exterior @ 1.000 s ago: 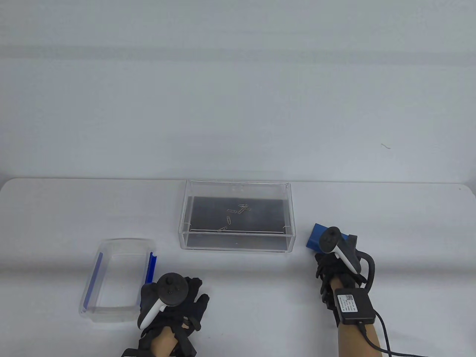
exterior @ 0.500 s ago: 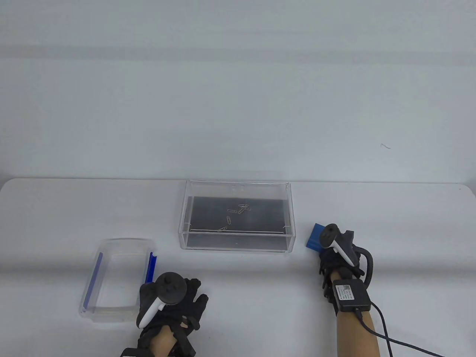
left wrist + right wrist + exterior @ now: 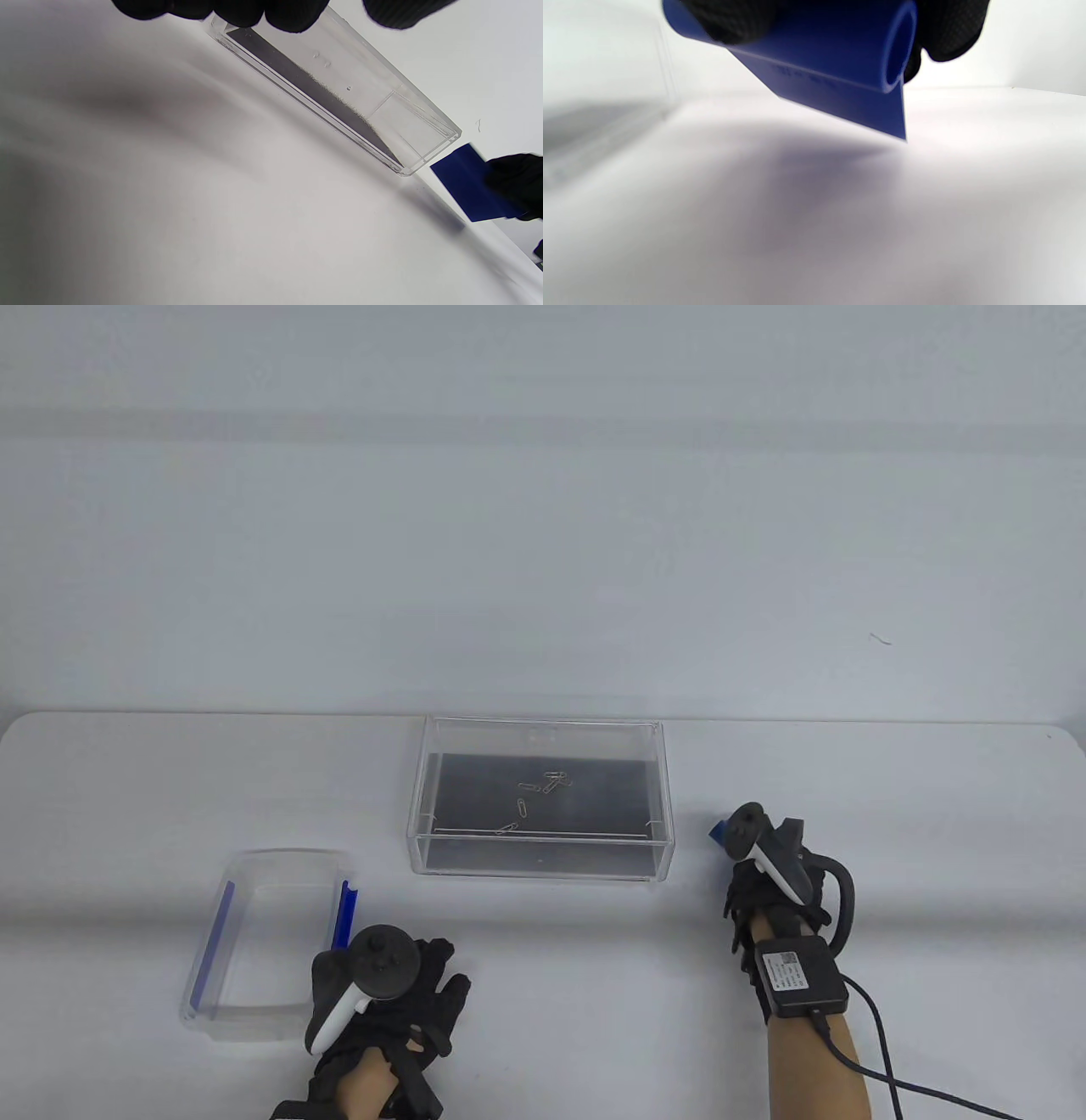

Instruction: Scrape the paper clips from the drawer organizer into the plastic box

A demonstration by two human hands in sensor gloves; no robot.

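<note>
Paper clips (image 3: pixel 534 797) lie in the organizer (image 3: pixel 543 861), between both hands.

White bench (image 3: pixel 119 831); clear drawer organizer (image 3: pixel 543 796) at centre with a dark floor, a few paper clips (image 3: pixel 536 793) loose inside; clear plastic box (image 3: pixel 267 935) with blue side clips at front left; left hand (image 3: pixel 386 997) just right of box, fingers spread; right hand (image 3: pixel 768 882) right of organizer, holds a blue scraper (image 3: pixel 718 832), mostly hidden.
</note>
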